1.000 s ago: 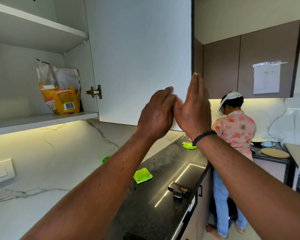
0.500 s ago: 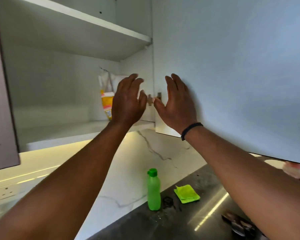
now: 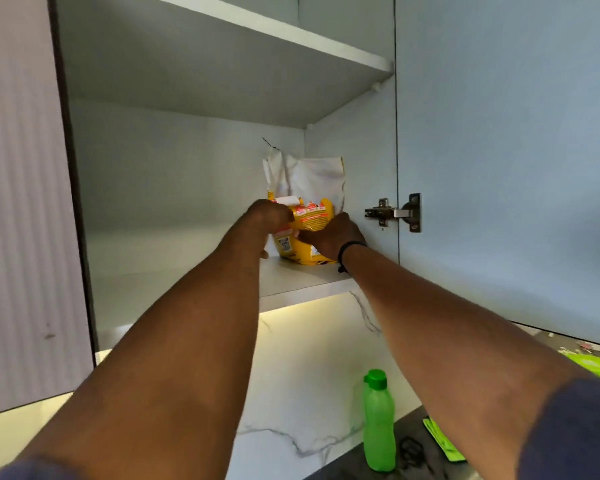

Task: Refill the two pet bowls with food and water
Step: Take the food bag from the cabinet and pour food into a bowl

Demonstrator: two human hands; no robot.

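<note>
A yellow pet food bag [image 3: 309,216] with a crumpled white open top stands at the right end of the lower cabinet shelf [image 3: 187,285]. My left hand [image 3: 269,220] grips its left side and my right hand [image 3: 331,235] grips its right front. The bag still rests on the shelf. A green water bottle [image 3: 378,420] with a green cap stands upright on the dark counter below. A lime green bowl [image 3: 596,365] shows partly at the right edge, behind my right arm.
The open cabinet door [image 3: 506,161] hangs to the right on its hinge [image 3: 394,212]. A closed door [image 3: 21,202] flanks the left. An upper shelf [image 3: 274,29] sits overhead. A green cloth [image 3: 442,439] lies on the counter beside the bottle.
Both hands went from the open door's edge into the cabinet and closed on the food bag. My view swung left and closer to the shelf.
</note>
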